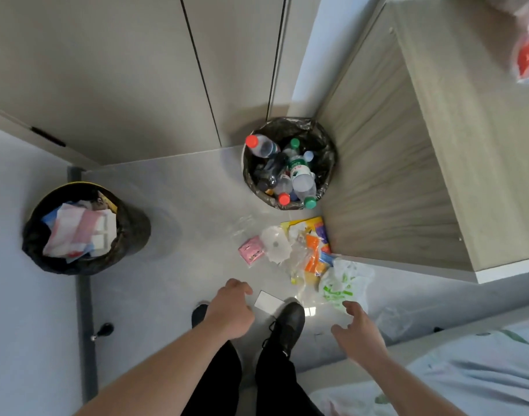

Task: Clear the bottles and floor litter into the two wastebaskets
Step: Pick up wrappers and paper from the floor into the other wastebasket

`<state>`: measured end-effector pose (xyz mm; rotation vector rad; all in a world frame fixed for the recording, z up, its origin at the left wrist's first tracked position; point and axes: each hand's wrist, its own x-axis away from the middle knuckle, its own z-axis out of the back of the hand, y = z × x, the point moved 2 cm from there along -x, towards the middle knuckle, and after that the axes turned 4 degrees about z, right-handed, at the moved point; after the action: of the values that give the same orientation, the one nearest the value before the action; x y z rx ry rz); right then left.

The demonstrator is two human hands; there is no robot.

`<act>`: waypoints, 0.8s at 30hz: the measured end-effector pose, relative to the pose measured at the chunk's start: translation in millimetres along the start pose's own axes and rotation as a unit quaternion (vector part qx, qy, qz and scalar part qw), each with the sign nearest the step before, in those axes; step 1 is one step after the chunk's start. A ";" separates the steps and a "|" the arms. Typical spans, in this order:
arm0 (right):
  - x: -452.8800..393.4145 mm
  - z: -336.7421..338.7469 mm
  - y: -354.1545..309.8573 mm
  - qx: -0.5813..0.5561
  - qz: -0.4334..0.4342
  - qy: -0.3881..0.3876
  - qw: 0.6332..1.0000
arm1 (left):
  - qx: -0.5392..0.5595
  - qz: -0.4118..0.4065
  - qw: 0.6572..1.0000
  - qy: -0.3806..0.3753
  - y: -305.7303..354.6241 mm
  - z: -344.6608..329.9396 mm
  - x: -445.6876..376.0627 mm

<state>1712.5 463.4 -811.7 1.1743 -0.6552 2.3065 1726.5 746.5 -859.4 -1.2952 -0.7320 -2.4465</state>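
Grey floor (182,187), litter (302,250) beyond both hands; left hand (231,310) loosely curled, right hand (358,331) spread, both holding nothing.

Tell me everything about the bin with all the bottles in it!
The bottle bin is round, lined with a crinkly black bag folded over its rim. It stands upright on the grey floor in the corner, close beside the wooden cabinet. Clear plastic bottles with red, green and pale caps fill it, some poking above the rim. No hand touches it.
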 end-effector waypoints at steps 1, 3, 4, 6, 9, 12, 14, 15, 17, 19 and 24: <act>-11.9 -8.1 3.3 0.004 0.004 -0.004 1.000 | -0.010 -0.007 1.000 0.003 -1.3 -8.9 -13.2; -38.0 -24.8 6.5 0.014 0.015 -0.018 1.000 | -0.031 -0.018 0.999 0.008 -7.4 -28.8 -41.2; -51.8 -34.1 6.6 0.021 0.021 -0.028 0.999 | -0.038 -0.016 0.999 0.008 -13.3 -40.4 -55.0; -82.7 -51.5 7.4 0.032 0.034 -0.031 0.998 | -0.050 -0.011 0.999 0.007 -27.8 -65.5 -82.8; -131.8 -74.6 11.9 0.034 0.043 -0.019 0.998 | -0.077 -0.004 0.997 0.009 -52.9 -104.6 -115.9; -169.0 -92.3 17.7 0.062 0.066 -0.024 0.996 | -0.109 -0.005 0.994 0.017 -71.5 -141.0 -144.4; -189.3 -100.5 21.2 0.082 0.085 -0.044 0.992 | -0.106 -0.002 0.994 0.029 -76.5 -159.3 -159.9; -199.1 -102.8 24.3 0.086 0.093 -0.054 0.990 | -0.103 -0.007 0.994 0.036 -76.6 -167.1 -166.9; -218.8 -102.9 31.1 0.099 0.108 -0.064 0.987 | -0.097 -0.019 0.994 0.053 -77.1 -182.4 -180.7; -237.1 -94.3 34.6 0.125 0.129 -0.060 0.982 | -0.101 -0.020 0.992 0.069 -77.5 -193.8 -191.9; -246.9 -58.8 49.9 0.099 0.199 0.044 0.974 | -0.092 -0.024 0.986 0.138 -71.5 -210.3 -191.3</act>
<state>1776.7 413.5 -1057.2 1.0971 -0.6927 2.7987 1656.0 691.4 -1138.6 -0.9741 -0.4792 -2.7124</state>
